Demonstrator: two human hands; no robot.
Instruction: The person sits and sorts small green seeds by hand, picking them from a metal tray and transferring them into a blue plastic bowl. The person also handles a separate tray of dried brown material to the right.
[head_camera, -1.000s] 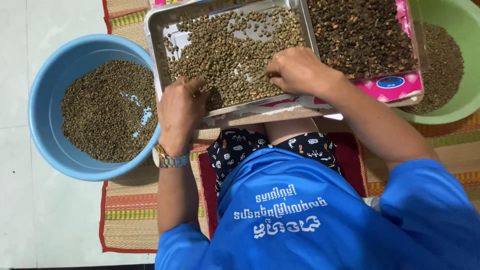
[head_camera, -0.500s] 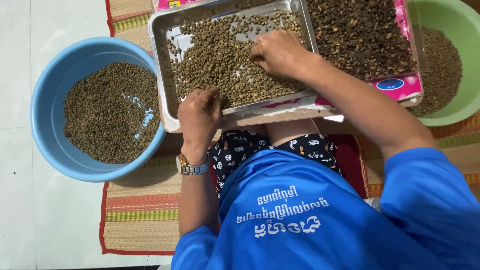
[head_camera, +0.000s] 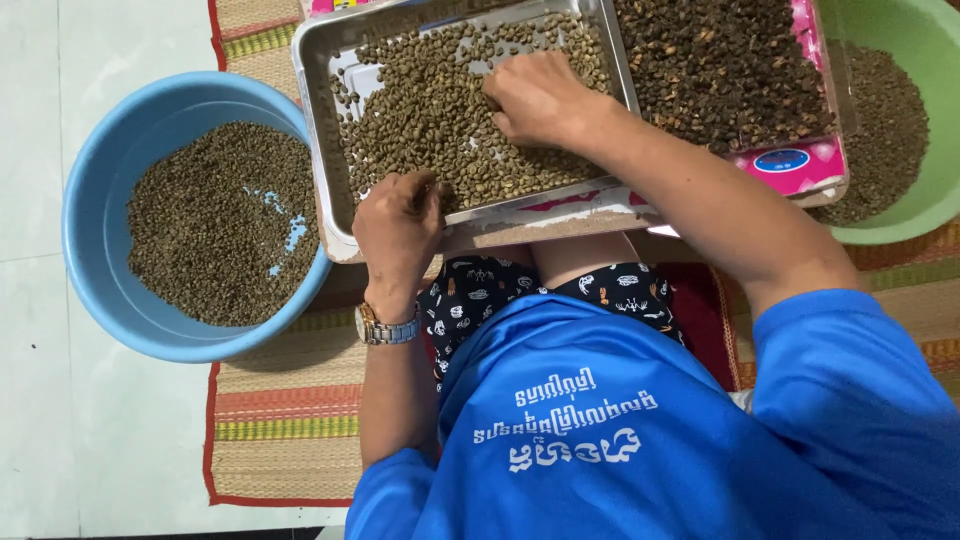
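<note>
A metal tray (head_camera: 312, 130) of pale green beans (head_camera: 430, 110) rests across my lap. My left hand (head_camera: 397, 225), with a metal watch (head_camera: 386, 328) on its wrist, sits at the tray's near rim, its fingers bunched into the beans there. My right hand (head_camera: 540, 98) lies on the beans in the right half of the tray, fingers bent down into them and fingertips hidden. My blue shirt (head_camera: 640, 430) fills the lower part of the view.
A blue basin (head_camera: 90, 190) with beans stands on the left, partly on a woven mat (head_camera: 280, 420). Right of the tray lies a heap of dark beans (head_camera: 720, 60) on a pink box (head_camera: 795, 165). A green basin (head_camera: 935, 150) stands at far right.
My left hand moved right along the tray's near rim, from the corner into the beans. My right hand slid left and further into the tray.
</note>
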